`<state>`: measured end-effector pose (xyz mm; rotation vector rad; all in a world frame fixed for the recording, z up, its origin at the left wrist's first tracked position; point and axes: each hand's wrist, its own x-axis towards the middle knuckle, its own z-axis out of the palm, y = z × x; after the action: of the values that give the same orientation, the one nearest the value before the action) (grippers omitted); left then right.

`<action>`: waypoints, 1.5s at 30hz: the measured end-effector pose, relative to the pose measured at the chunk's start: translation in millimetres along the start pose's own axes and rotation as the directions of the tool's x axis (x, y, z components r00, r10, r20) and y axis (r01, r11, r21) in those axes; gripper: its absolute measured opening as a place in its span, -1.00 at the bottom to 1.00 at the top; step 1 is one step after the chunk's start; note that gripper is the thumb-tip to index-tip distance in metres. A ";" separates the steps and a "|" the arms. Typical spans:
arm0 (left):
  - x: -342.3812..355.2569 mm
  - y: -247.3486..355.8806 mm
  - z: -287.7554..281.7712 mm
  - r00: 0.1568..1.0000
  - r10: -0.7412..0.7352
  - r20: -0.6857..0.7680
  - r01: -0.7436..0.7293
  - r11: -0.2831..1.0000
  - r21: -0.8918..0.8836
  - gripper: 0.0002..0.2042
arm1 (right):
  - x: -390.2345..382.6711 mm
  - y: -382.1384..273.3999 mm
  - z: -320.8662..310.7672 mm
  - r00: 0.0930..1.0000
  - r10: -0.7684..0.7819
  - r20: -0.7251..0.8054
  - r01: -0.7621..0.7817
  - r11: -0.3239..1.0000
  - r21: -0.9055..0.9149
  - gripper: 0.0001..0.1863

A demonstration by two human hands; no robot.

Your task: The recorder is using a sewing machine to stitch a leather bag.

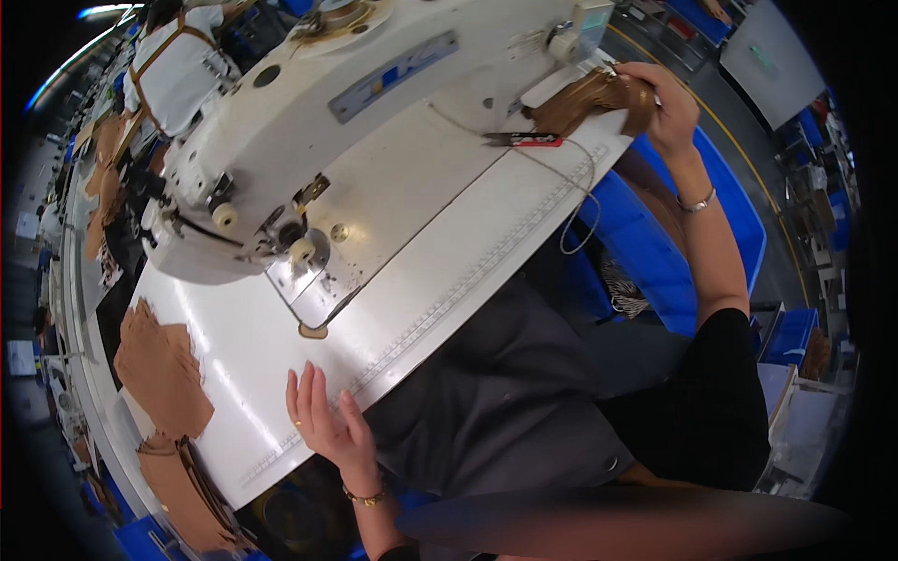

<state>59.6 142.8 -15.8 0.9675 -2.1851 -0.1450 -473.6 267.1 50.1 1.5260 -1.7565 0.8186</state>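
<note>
At the right end of the white sewing table (pixel 421 299), my right hand (pixel 669 107) has its fingers closed on a bundle of brown leather-like pieces (pixel 585 98). The bundle lies by the base of a white industrial sewing machine (pixel 290 117). My left hand (pixel 327 421) is at the table's front edge, palm inward, fingers stretched out and holding nothing. Ahead of it are the machine's needle area and presser foot (pixel 299 251). Red-and-black thread snips (pixel 533 140) lie on the table short of the bundle, beside a thin looped cord (pixel 591 192).
Two stacks of brown cut pieces, one flat (pixel 164 369) and one fanned (pixel 182 491), sit on the table's left side. A blue bin (pixel 655 266) with brown material stands right of my lap. Another person (pixel 178 70) sits at the far left.
</note>
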 end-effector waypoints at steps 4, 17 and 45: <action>25.8 19.7 -20.7 0.994 0.106 -0.009 -0.105 0.958 -0.266 -0.68 | 11.7 -80.9 17.7 0.947 -0.320 -0.041 0.309 0.864 0.397 -0.76; 142.5 -84.0 51.8 0.970 -0.024 0.244 0.041 0.997 -0.066 -0.70 | 30.4 -236.3 131.2 0.590 -0.789 0.168 0.576 0.558 0.597 -0.87; 139.8 -64.9 74.6 0.941 -0.202 0.271 0.235 0.968 -0.094 -0.87 | 41.7 -265.9 205.5 0.829 -0.537 0.154 0.366 0.731 0.576 -0.92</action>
<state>-13.9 -11.8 -13.2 1.1723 -2.2635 -0.5358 -230.3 44.6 -27.2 2.4598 -1.2857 0.8691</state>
